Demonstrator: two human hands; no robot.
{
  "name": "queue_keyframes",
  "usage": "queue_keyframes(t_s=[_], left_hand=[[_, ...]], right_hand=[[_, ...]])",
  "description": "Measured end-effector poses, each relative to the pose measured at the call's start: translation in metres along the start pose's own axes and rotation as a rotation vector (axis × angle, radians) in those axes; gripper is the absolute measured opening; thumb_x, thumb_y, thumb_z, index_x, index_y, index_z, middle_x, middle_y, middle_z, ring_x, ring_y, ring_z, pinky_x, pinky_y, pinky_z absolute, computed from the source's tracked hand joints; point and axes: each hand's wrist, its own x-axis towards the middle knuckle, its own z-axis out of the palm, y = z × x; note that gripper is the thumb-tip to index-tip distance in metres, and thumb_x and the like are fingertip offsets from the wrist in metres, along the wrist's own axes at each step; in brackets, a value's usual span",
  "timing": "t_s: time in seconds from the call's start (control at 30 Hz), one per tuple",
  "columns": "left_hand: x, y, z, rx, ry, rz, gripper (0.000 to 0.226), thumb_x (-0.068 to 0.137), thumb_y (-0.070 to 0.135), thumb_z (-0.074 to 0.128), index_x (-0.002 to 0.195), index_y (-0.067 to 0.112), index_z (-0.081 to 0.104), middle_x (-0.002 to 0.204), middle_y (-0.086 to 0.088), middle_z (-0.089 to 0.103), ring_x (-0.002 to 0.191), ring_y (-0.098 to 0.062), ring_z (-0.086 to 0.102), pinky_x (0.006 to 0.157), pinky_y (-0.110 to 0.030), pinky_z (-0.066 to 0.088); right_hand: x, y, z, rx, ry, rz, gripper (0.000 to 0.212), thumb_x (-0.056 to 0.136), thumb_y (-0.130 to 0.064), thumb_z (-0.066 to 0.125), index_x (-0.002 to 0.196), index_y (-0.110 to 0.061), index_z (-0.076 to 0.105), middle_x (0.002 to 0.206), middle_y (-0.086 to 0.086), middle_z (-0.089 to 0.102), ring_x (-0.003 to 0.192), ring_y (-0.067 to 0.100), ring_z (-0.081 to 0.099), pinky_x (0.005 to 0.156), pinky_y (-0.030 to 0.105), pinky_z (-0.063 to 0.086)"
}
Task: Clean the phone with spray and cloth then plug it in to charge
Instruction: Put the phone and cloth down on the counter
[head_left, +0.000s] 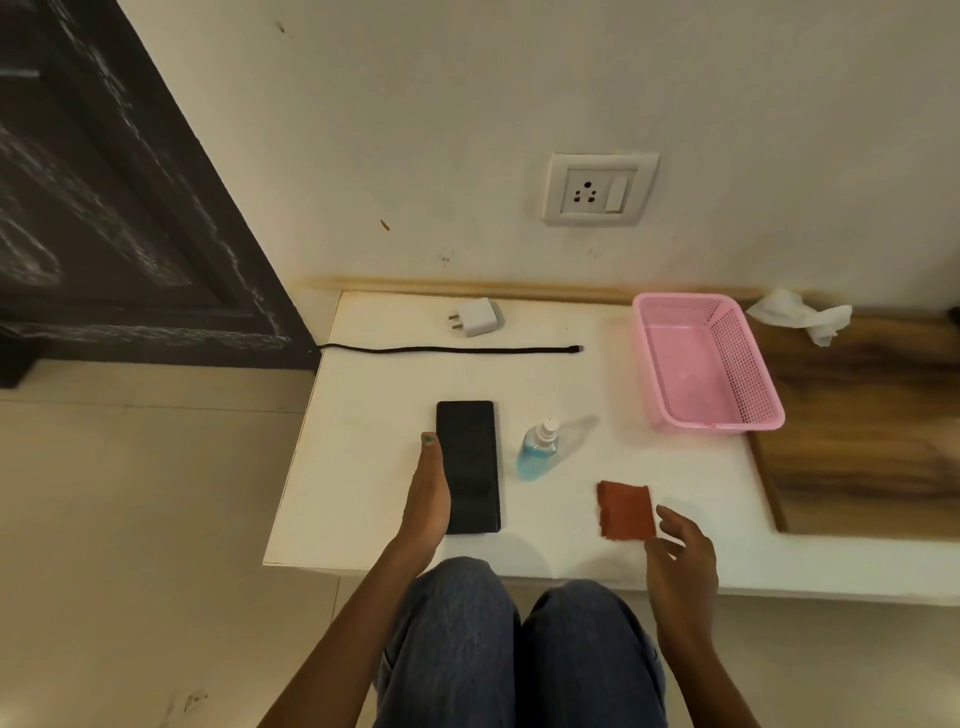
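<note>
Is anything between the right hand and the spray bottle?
Only the folded rust-red cloth. It lies flat on the white table, just ahead of the right hand, and the spray bottle stands upright beyond it, beside the phone. Being flat, the cloth should be easy to reach over.

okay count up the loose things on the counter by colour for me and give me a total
Black: 2, phone and cable
White: 2, charger plug and crumpled tissue
Pink: 1, basket
Blue: 1, spray bottle
Rust red: 1, cloth
Total: 7
</note>
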Motion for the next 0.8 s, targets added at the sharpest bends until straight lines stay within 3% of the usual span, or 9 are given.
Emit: queue_keyframes(t_s=[0.13, 0.27, 0.37, 0.47, 0.67, 0.8], left_hand=[[-0.001, -0.008, -0.009, 0.039, 0.098, 0.184, 0.05, 0.104, 0.034, 0.019, 0.151, 0.018, 0.018, 0.158, 0.001, 0.021, 0.144, -0.016, 0.022, 0.117, -0.028, 0.014], [0.007, -0.011, -0.031, 0.047, 0.287, 0.34, 0.039, 0.102, 0.021, 0.035, 0.14, 0.013, 0.04, 0.145, -0.006, 0.045, 0.133, -0.021, 0.042, 0.109, -0.027, 0.03], [0.018, -0.011, -0.044, 0.148, 0.358, 0.405, 0.039, 0.098, 0.026, 0.042, 0.135, 0.015, 0.046, 0.14, -0.007, 0.05, 0.129, -0.024, 0.047, 0.109, -0.036, 0.035], [0.025, -0.011, -0.053, 0.26, 0.417, 0.456, 0.05, 0.09, 0.04, 0.042, 0.134, 0.016, 0.048, 0.139, -0.006, 0.052, 0.127, -0.024, 0.047, 0.11, -0.041, 0.034], [0.039, -0.03, -0.061, 0.521, 0.434, 0.535, 0.053, 0.092, 0.041, 0.047, 0.135, 0.011, 0.048, 0.141, -0.009, 0.051, 0.13, -0.03, 0.046, 0.108, -0.052, 0.038], [0.045, -0.032, -0.06, 0.601, 0.416, 0.565, 0.056, 0.088, 0.04, 0.047, 0.136, 0.012, 0.048, 0.143, -0.007, 0.049, 0.134, -0.028, 0.043, 0.111, -0.053, 0.033]], right_hand=[[-0.027, -0.021, 0.004, -0.026, 0.053, -0.155, 0.016, 0.091, -0.007, 0.055, 0.106, -0.012, 0.059, 0.109, 0.005, 0.061, 0.095, 0.022, 0.056, 0.079, 0.029, 0.043], [-0.056, -0.047, 0.012, -0.09, -0.091, -0.537, 0.031, 0.077, 0.018, 0.061, 0.086, -0.011, 0.067, 0.09, 0.002, 0.068, 0.082, 0.019, 0.063, 0.072, 0.009, 0.046], [-0.06, -0.075, 0.025, -0.109, -0.184, -0.691, 0.031, 0.071, 0.021, 0.064, 0.079, -0.008, 0.07, 0.082, 0.0, 0.069, 0.077, 0.012, 0.063, 0.077, 0.005, 0.043], [-0.055, -0.112, 0.043, -0.063, -0.241, -0.823, 0.027, 0.072, 0.017, 0.067, 0.081, -0.009, 0.069, 0.087, -0.008, 0.065, 0.084, 0.002, 0.06, 0.081, 0.002, 0.043], [-0.003, -0.179, 0.084, -0.094, -0.357, -0.918, 0.025, 0.084, 0.01, 0.054, 0.087, -0.009, 0.069, 0.09, 0.001, 0.066, 0.084, 0.01, 0.059, 0.076, 0.01, 0.045], [0.051, -0.202, 0.119, -0.351, -0.432, -0.919, 0.024, 0.084, 0.003, 0.052, 0.096, -0.012, 0.067, 0.099, 0.006, 0.063, 0.094, 0.022, 0.056, 0.083, 0.027, 0.044]])
